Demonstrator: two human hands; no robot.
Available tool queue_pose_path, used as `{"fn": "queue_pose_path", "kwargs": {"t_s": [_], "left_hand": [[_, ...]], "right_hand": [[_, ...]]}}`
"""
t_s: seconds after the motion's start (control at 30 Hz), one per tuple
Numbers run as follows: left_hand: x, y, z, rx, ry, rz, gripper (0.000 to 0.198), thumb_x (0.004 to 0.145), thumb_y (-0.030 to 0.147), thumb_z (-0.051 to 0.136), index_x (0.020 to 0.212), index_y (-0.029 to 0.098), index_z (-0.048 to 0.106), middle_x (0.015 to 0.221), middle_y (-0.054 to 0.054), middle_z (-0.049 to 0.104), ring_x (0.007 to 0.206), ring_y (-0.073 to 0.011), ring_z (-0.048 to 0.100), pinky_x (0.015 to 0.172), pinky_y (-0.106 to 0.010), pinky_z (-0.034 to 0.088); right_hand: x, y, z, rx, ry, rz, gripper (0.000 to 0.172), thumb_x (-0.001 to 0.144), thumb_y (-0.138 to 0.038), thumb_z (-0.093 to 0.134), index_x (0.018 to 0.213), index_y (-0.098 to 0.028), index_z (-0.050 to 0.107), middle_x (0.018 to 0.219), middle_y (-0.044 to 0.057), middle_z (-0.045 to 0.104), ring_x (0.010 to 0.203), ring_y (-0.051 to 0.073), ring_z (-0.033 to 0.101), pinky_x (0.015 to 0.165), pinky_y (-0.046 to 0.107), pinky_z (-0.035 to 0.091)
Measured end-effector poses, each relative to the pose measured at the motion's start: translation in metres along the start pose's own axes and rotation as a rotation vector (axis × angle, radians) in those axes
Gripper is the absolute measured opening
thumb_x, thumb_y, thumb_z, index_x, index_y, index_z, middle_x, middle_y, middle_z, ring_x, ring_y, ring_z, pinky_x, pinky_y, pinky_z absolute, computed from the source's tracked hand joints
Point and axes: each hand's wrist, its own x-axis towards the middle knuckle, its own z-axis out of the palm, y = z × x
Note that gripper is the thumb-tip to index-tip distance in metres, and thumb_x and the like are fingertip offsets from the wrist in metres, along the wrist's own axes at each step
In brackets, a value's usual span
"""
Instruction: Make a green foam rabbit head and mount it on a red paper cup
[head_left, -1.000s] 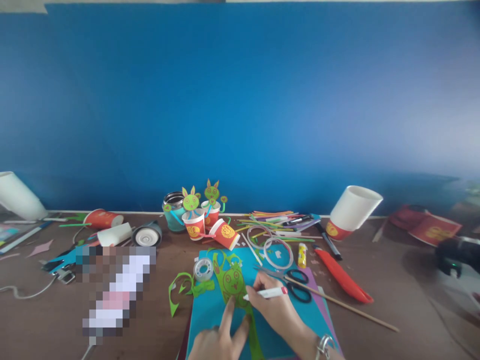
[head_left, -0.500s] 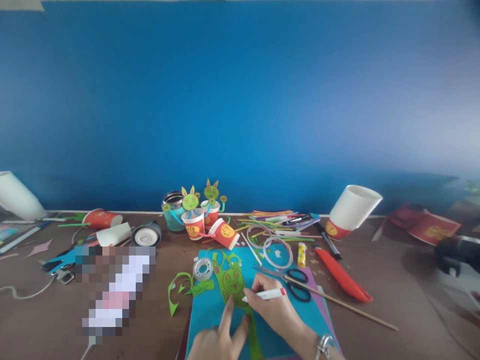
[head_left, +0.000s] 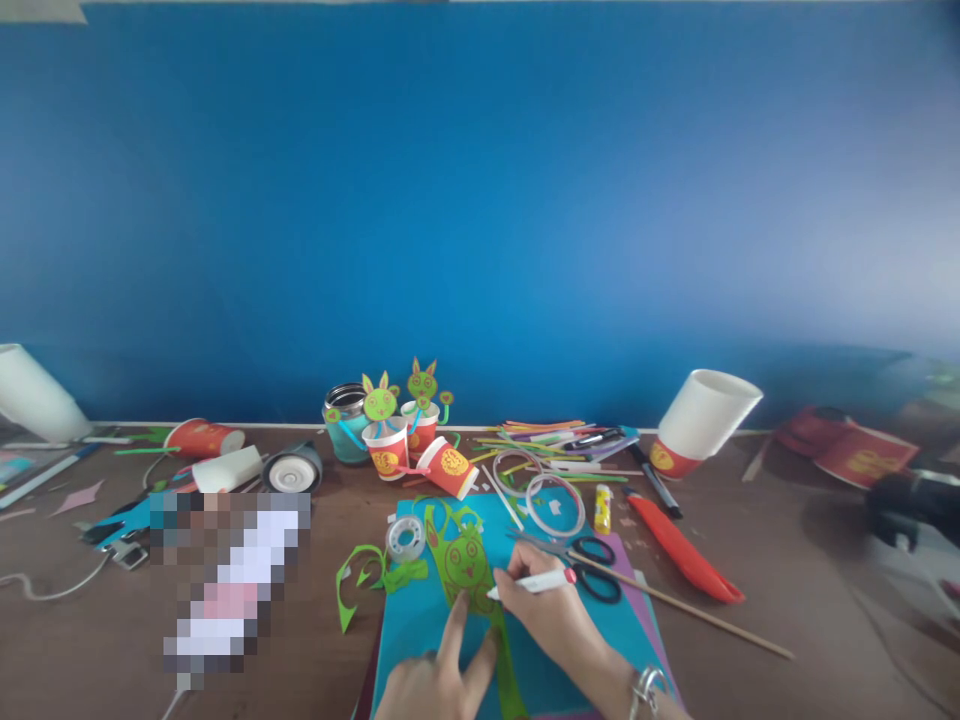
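Note:
A piece of green paper (head_left: 469, 560) with an animal face drawn on it lies on a stack of coloured sheets, a blue sheet (head_left: 409, 640) on top. My left hand (head_left: 439, 680) presses the green paper's lower part with its index finger, thumb stretched out to the right. In my right hand (head_left: 547, 610) is a white marker (head_left: 534, 584) with a red end, its tip at the right edge of the drawn face. Black-handled scissors (head_left: 592, 565) and a wooden stick (head_left: 697, 613) lie just right of that hand. Green paper scraps (head_left: 360, 580) curl at the left.
Tape rolls (head_left: 406, 539) and a glue stick (head_left: 603, 508) lie around the sheets. Behind stand paper cups with green animal heads (head_left: 386, 450) and a teal flask (head_left: 345, 430). A tall white cup (head_left: 705, 420) and a red pouch (head_left: 686, 550) are at the right.
My right hand and the marker have shifted slightly to the right, the marker lying a little flatter. My left hand stays in place on the paper.

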Motion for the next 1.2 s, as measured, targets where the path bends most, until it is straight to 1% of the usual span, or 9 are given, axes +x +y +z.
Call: {"fn": "queue_pose_path", "kwargs": {"t_s": [0.17,0.33,0.4,0.53,0.67,0.8,0.9,1.03,1.2], "left_hand": [[0.000,-0.001,0.005,-0.023,-0.012,0.012,0.061,0.078,0.003,0.038,0.131,0.033,0.041,0.136,-0.015,0.043,0.054,-0.0102,0.064,0.051,-0.020,0.052],[0.004,-0.003,0.012,0.016,-0.082,0.025,0.058,0.080,0.008,0.040,0.132,0.034,0.039,0.136,-0.018,0.043,0.055,-0.0153,0.066,0.046,-0.023,0.052],[0.005,-0.003,0.013,0.024,-0.092,0.034,0.059,0.080,0.008,0.039,0.133,0.034,0.037,0.136,-0.018,0.043,0.054,-0.0153,0.066,0.045,-0.024,0.052],[0.003,-0.002,0.010,0.021,-0.043,0.008,0.059,0.080,0.006,0.040,0.131,0.035,0.041,0.134,-0.015,0.046,0.052,-0.0111,0.063,0.047,-0.020,0.050],[0.001,-0.001,0.005,0.009,-0.004,0.006,0.059,0.080,0.006,0.040,0.131,0.035,0.041,0.132,-0.014,0.048,0.049,-0.0085,0.061,0.048,-0.019,0.049],[0.000,-0.002,0.003,0.013,-0.014,0.013,0.060,0.081,0.007,0.040,0.132,0.036,0.038,0.133,-0.014,0.047,0.050,-0.0089,0.061,0.048,-0.019,0.049],[0.000,-0.002,0.004,0.002,-0.013,0.020,0.060,0.081,0.007,0.039,0.133,0.035,0.036,0.134,-0.015,0.045,0.051,-0.0090,0.061,0.049,-0.019,0.050],[0.000,-0.003,0.003,-0.008,-0.003,0.032,0.059,0.080,0.007,0.039,0.132,0.033,0.038,0.134,-0.015,0.045,0.051,-0.0079,0.061,0.049,-0.018,0.049],[0.001,-0.002,-0.002,-0.008,-0.020,0.021,0.059,0.079,0.006,0.039,0.131,0.033,0.040,0.133,-0.015,0.046,0.052,-0.0086,0.062,0.048,-0.017,0.050]], "right_hand": [[-0.002,-0.004,-0.003,-0.003,-0.022,-0.008,0.024,0.073,-0.026,0.050,0.055,-0.020,0.036,0.049,-0.006,0.040,0.049,0.010,0.036,0.047,0.021,0.028],[-0.001,-0.003,-0.002,-0.012,-0.002,-0.026,0.023,0.074,-0.025,0.049,0.056,-0.021,0.035,0.050,-0.006,0.039,0.051,0.010,0.036,0.047,0.021,0.028],[-0.001,-0.003,-0.002,-0.018,0.004,-0.027,0.023,0.073,-0.024,0.049,0.056,-0.021,0.034,0.051,-0.006,0.038,0.051,0.010,0.036,0.047,0.021,0.028],[-0.001,-0.005,-0.002,-0.017,0.005,-0.005,0.023,0.071,-0.023,0.048,0.055,-0.021,0.032,0.049,-0.006,0.038,0.049,0.009,0.035,0.046,0.021,0.027],[-0.001,-0.007,-0.002,-0.020,-0.011,0.022,0.023,0.069,-0.021,0.048,0.053,-0.021,0.032,0.047,-0.007,0.037,0.048,0.009,0.033,0.045,0.021,0.026],[-0.001,-0.005,-0.001,-0.024,-0.032,0.040,0.022,0.067,-0.021,0.048,0.052,-0.021,0.032,0.046,-0.007,0.035,0.047,0.009,0.033,0.044,0.021,0.025],[0.000,-0.004,0.000,-0.007,-0.021,0.047,0.022,0.068,-0.022,0.048,0.052,-0.022,0.032,0.046,-0.007,0.036,0.047,0.010,0.034,0.045,0.021,0.027],[0.000,-0.003,-0.002,0.022,0.012,0.018,0.022,0.071,-0.024,0.048,0.054,-0.021,0.035,0.048,-0.006,0.039,0.049,0.010,0.037,0.047,0.021,0.029],[-0.001,-0.005,-0.003,0.031,0.006,-0.003,0.023,0.070,-0.023,0.049,0.053,-0.021,0.034,0.047,-0.007,0.038,0.048,0.009,0.035,0.044,0.021,0.027]]}}
